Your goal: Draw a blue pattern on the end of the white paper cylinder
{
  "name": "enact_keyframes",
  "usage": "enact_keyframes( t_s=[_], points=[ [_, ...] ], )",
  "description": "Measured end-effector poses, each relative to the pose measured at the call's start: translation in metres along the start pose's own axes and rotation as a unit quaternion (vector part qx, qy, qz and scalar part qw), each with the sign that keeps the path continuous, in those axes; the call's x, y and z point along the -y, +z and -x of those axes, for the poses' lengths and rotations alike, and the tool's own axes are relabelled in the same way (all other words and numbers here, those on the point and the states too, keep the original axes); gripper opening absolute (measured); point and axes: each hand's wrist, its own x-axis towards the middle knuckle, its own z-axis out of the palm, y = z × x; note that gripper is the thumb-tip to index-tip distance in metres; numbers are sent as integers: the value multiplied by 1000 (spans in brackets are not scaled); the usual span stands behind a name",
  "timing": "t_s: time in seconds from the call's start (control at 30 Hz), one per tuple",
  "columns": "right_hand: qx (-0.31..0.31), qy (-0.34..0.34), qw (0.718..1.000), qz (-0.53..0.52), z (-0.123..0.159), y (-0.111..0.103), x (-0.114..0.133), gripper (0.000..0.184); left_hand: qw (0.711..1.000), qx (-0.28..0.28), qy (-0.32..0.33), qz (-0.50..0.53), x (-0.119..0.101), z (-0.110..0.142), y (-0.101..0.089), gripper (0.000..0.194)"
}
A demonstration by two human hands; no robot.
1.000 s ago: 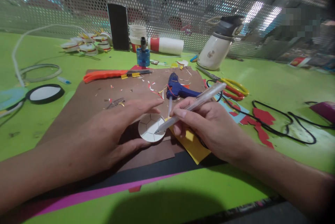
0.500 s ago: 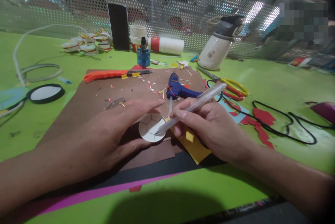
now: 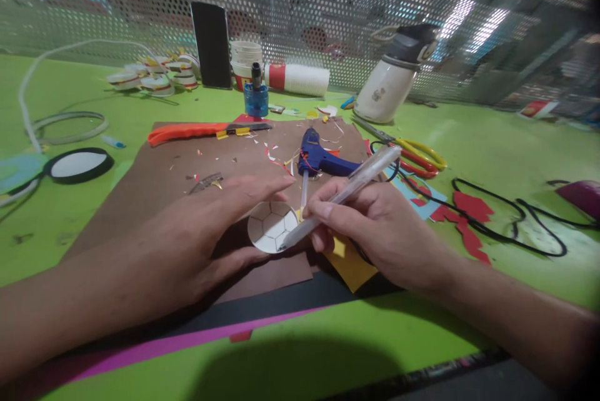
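A small white paper disc (image 3: 268, 226), marked with dark lines in a football-like hexagon pattern, lies tilted towards me over the brown sheet. My left hand (image 3: 206, 232) grips its left side, thumb along the lower edge and fingers over the top. In my right hand (image 3: 370, 220) is a clear-barrelled pen (image 3: 363, 176), pinched between thumb and fingers. The pen's tip touches or nearly touches the disc near its lower right edge. Just beyond my right fingers lies a blue glue gun (image 3: 323, 157), its glue stick pointing towards me. Yellow card (image 3: 349, 267) shows under the right hand.
Brown sheets (image 3: 122, 201) with paper scraps cover the green table (image 3: 506, 326). An orange cutter knife (image 3: 187, 133) and scissors (image 3: 422, 154) lie farther back. Behind them stand a phone (image 3: 210, 45), paper cups (image 3: 300, 80) and a bottle (image 3: 387, 89). A black cord (image 3: 515, 204) loops at right.
The pen tip has slid slightly down along the disc, closer to its lower edge. Both hands keep their hold, and the view has shifted a little.
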Motion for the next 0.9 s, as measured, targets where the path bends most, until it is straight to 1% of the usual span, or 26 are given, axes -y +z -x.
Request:
enact_keyframes(
  t_s=[0.2, 0.47, 0.7, 0.9],
  points=[
    [0, -12, 1000, 15, 2, -1, 0, 33, 1000, -2, 8, 3, -4, -1, -3, 64],
    [-31, -31, 999, 18, 3, -2, -1, 31, 1000, -7, 20, -11, -2, 0, -2, 66],
    [-33, -38, 998, 39, 3, -2, 0, 34, 999, -10, 28, -16, -2, 0, -3, 66],
    [-25, -25, 999, 35, 3, -1, -1, 35, 1000, -4, 10, -14, -2, 3, -3, 65]
  ],
)
